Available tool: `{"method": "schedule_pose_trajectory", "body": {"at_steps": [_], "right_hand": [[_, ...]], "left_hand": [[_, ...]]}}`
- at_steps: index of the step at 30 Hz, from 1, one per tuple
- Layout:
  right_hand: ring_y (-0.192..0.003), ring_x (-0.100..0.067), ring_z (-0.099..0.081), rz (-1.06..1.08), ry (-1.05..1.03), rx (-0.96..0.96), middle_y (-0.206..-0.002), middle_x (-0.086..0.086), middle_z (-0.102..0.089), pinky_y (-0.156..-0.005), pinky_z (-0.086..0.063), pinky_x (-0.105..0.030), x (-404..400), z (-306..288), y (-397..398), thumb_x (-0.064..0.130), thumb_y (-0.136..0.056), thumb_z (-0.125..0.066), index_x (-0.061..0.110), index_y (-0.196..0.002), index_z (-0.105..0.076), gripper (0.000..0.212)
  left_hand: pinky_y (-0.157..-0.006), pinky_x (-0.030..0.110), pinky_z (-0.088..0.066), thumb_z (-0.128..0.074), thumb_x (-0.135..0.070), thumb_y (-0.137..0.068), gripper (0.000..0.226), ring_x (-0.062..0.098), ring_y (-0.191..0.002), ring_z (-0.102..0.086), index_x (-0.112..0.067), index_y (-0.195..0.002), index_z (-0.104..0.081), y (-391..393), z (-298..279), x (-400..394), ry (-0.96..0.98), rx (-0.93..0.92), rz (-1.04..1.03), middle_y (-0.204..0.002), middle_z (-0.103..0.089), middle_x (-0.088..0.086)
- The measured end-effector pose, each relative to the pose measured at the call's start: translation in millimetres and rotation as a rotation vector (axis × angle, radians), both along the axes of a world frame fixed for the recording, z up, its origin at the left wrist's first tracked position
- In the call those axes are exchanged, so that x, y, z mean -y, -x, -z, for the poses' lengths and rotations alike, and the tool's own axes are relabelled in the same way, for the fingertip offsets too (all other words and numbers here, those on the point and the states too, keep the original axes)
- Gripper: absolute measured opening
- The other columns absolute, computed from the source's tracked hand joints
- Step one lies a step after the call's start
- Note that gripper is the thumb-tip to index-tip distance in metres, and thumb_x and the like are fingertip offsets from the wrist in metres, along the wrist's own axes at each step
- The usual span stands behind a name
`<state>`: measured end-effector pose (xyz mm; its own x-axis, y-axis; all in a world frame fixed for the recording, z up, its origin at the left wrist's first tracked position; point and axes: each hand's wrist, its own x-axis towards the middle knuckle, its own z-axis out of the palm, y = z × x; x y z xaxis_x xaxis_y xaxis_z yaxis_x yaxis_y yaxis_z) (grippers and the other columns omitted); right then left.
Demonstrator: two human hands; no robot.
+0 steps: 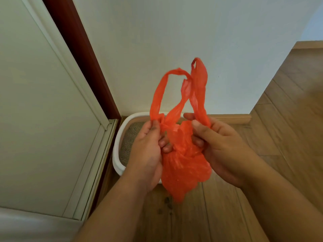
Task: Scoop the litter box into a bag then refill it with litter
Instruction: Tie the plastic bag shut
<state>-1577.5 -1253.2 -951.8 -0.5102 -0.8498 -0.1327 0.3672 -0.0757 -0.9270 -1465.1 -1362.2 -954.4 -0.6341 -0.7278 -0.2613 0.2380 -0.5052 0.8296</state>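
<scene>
An orange plastic bag (183, 165) hangs in the air between both hands, crumpled, with its two long handles standing up above them. My left hand (146, 154) pinches the bag's left edge below one handle. My right hand (222, 147) grips the right edge and the other handle. Below and behind the hands, a white litter box (116, 151) holding grey-brown litter (128, 142) sits on the floor in the corner; the hands and bag hide most of it.
A white wall stands straight behind the box, with a wooden skirting board (232, 117) along its base. A white door with a dark red frame (82, 55) is at left. Wooden floor (279, 130) stretches to the right and toward me.
</scene>
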Motion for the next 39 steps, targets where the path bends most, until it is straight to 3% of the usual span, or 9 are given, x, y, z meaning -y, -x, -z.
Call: {"method": "schedule_pose_trajectory", "body": {"at_steps": [5,9,12,23,26,30,34,36,39], "right_hand": [[-0.063,-0.017,-0.058,0.063,0.046,0.051,-0.060,-0.004,-0.042,-0.067,-0.049,-0.027,0.7,-5.6,-3.8,0.029,-0.103,-0.045,0.003,-0.097,-0.066,0.034],[-0.052,-0.014,-0.033,0.128,-0.043,0.027,-0.058,-0.001,-0.029,-0.055,-0.031,-0.027,2.3,-0.9,-3.7,0.033,-0.105,-0.044,0.011,-0.078,-0.051,0.035],[-0.051,-0.011,-0.024,0.220,-0.082,-0.037,-0.057,0.002,-0.028,-0.050,-0.023,-0.026,3.9,2.4,3.2,0.030,-0.106,-0.044,0.013,-0.075,-0.049,0.036],[-0.049,-0.012,-0.035,0.267,-0.151,-0.079,-0.057,0.000,-0.033,-0.055,-0.034,-0.029,-0.1,5.0,14.3,0.032,-0.107,-0.043,0.014,-0.074,-0.049,0.038],[-0.063,-0.026,-0.059,0.246,-0.144,-0.090,-0.062,-0.009,-0.053,-0.072,-0.051,-0.043,-2.6,5.3,12.2,0.038,-0.107,-0.040,0.015,-0.078,-0.050,0.038],[-0.098,-0.033,-0.073,0.172,-0.100,-0.021,-0.101,-0.017,-0.076,-0.089,-0.058,-0.047,-1.6,-2.2,6.2,0.038,-0.106,-0.040,0.017,-0.086,-0.055,0.032],[-0.091,-0.020,-0.075,0.088,-0.274,-0.248,-0.097,-0.003,-0.078,-0.086,-0.057,-0.044,-2.9,0.9,-0.8,0.047,-0.104,-0.038,0.031,-0.120,-0.062,0.033],[-0.073,-0.011,-0.071,0.020,-0.364,-0.319,-0.082,0.004,-0.075,-0.072,-0.056,-0.037,-3.5,2.7,-3.6,0.050,-0.103,-0.039,0.032,-0.118,-0.063,0.034],[-0.062,-0.013,-0.059,-0.094,-0.387,-0.239,-0.071,0.000,-0.062,-0.063,-0.050,-0.033,-3.0,4.4,-5.9,0.044,-0.103,-0.047,0.018,-0.105,-0.060,0.030]], "left_hand": [[-0.036,0.015,-0.027,-0.044,-0.033,-0.110,0.029,0.003,-0.044,-0.028,-0.024,-0.089,-0.062,-2.6,0.0,4.5,0.032,0.043,0.018,-0.057,-0.034,-0.008],[-0.035,0.017,-0.022,-0.042,-0.030,-0.111,0.031,0.004,-0.043,-0.023,-0.023,-0.084,-0.057,-0.7,-0.7,4.6,0.002,0.056,0.015,-0.058,-0.029,-0.007],[-0.035,0.018,-0.021,-0.041,-0.027,-0.111,0.033,0.005,-0.042,-0.022,-0.022,-0.081,-0.055,2.7,-1.1,6.0,-0.023,0.045,-0.023,-0.056,-0.028,-0.008],[-0.037,0.021,-0.026,-0.042,-0.030,-0.111,0.028,0.006,-0.043,-0.025,-0.023,-0.091,-0.061,-1.1,4.0,17.9,0.036,0.091,-0.115,-0.056,-0.031,-0.008],[-0.041,0.023,-0.025,-0.045,-0.029,-0.109,0.032,0.008,-0.044,-0.027,-0.024,-0.080,-0.059,-3.1,3.7,13.5,0.034,0.028,-0.045,-0.056,-0.033,-0.006],[-0.058,0.032,-0.036,-0.031,-0.024,-0.107,0.058,0.013,-0.048,-0.043,-0.026,-0.052,-0.049,-4.2,-0.6,9.3,0.061,-0.084,0.060,-0.052,-0.039,-0.004],[-0.076,0.042,-0.054,-0.029,-0.022,-0.111,0.038,0.021,-0.066,-0.059,-0.016,-0.078,-0.048,-4.7,2.7,1.6,0.195,-0.068,0.152,-0.064,-0.037,0.011],[-0.084,0.046,-0.057,-0.030,-0.024,-0.112,0.034,0.023,-0.069,-0.062,-0.014,-0.089,-0.052,-4.0,4.2,-4.1,0.268,-0.056,0.181,-0.070,-0.029,0.022],[-0.080,0.041,-0.058,-0.032,-0.025,-0.112,0.027,0.021,-0.066,-0.061,-0.015,-0.115,-0.057,-4.0,4.2,-7.6,0.356,-0.044,0.197,-0.067,-0.032,0.009]]}}
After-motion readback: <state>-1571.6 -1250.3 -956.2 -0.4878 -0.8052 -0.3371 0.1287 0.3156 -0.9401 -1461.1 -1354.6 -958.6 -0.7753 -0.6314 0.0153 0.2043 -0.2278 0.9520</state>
